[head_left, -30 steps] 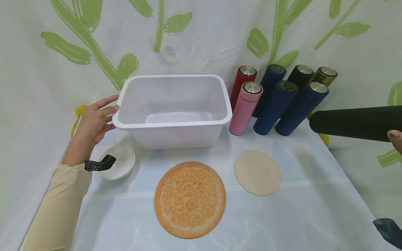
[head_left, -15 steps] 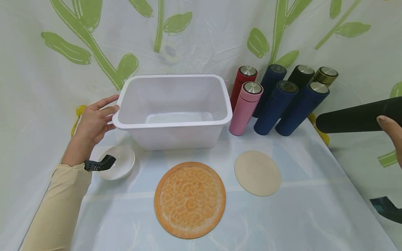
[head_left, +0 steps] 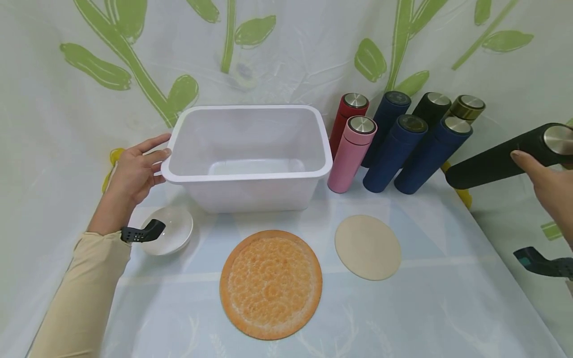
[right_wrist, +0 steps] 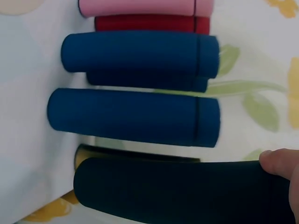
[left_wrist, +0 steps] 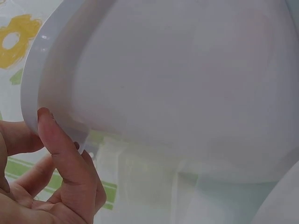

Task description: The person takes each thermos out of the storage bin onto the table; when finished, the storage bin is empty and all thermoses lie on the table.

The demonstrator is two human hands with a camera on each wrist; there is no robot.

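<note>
A white plastic tub (head_left: 246,194) stands at the back of the table. My left hand (head_left: 136,174) holds its left rim; the left wrist view shows the thumb and fingers either side of the tub's rim (left_wrist: 30,88). At the right edge, my right hand (head_left: 548,191) grips a black thermos flask (head_left: 492,158), raised and tilted, its steel lid end up. In the right wrist view the black flask (right_wrist: 173,189) hangs in front of a gold-topped flask (right_wrist: 135,151). Most of the right fingers are hidden behind the black flask.
Right of the tub stand several upright flasks: pink (head_left: 351,154), red (head_left: 342,119), blue (head_left: 394,154) and black (head_left: 431,107). A brown round mat (head_left: 270,286), a beige disc (head_left: 368,247) and a white bowl (head_left: 174,238) lie nearer. The table's right edge slopes beyond them.
My right hand has come further into view, turning the black flask so its lid end rises and its steel top shows. The left hand stays at the tub's rim.
</note>
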